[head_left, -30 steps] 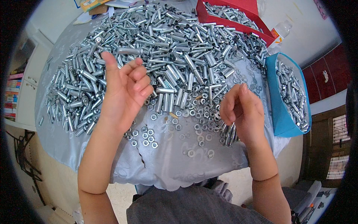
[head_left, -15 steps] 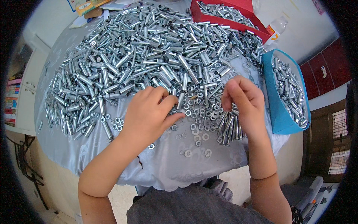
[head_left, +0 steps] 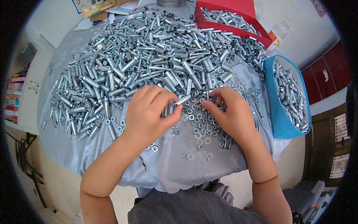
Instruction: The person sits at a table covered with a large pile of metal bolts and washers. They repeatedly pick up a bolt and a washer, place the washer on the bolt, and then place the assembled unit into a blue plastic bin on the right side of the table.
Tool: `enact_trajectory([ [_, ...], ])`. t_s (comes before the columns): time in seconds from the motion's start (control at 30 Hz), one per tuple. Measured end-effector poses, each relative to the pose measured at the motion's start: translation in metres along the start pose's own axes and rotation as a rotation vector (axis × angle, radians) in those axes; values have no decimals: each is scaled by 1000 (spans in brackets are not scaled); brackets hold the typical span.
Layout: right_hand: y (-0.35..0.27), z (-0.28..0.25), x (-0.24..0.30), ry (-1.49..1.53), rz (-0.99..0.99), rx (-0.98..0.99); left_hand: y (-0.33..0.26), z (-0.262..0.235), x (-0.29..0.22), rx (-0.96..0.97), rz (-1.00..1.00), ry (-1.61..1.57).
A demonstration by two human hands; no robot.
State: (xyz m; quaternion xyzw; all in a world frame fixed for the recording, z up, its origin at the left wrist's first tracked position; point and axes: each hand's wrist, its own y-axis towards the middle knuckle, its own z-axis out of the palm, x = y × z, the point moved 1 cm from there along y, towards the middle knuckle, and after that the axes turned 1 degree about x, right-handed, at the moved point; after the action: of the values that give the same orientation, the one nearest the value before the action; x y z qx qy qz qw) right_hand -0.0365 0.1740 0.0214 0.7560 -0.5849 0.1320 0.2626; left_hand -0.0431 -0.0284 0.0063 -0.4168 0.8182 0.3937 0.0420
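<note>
Left hand [head_left: 151,112] curled gripping metal sleeves [head_left: 172,106], right hand [head_left: 229,112] pinching beside

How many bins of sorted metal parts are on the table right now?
2. A red bin sits at the far edge, right of centre; a blue bin sits at the right edge, beside the right hand. Others may lie out of view.
</note>
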Motion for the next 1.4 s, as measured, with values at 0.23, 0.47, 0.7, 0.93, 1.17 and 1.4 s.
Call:
enact_trajectory([
  [0.23,2,8,-11,131,-6,32,-1,3,-4,-18,-128,-302],
  [0.47,8,5,-7,111,154,163,-4,5,-7,9,-266,-419],
  [0.7,6,6,-9,582,209,152,-5,5,-6,11,-302,-534],
  [0.93,-7,-12,9,1081,204,259,-6,6,-8,88,-295,-602],
  [1.17,-14,-6,9,1057,5,90,-9,5,-18,165,-219,-609],
  [1.4,-13,-3,8,748,-158,39,-7,2,-20,265,-237,-654],
])
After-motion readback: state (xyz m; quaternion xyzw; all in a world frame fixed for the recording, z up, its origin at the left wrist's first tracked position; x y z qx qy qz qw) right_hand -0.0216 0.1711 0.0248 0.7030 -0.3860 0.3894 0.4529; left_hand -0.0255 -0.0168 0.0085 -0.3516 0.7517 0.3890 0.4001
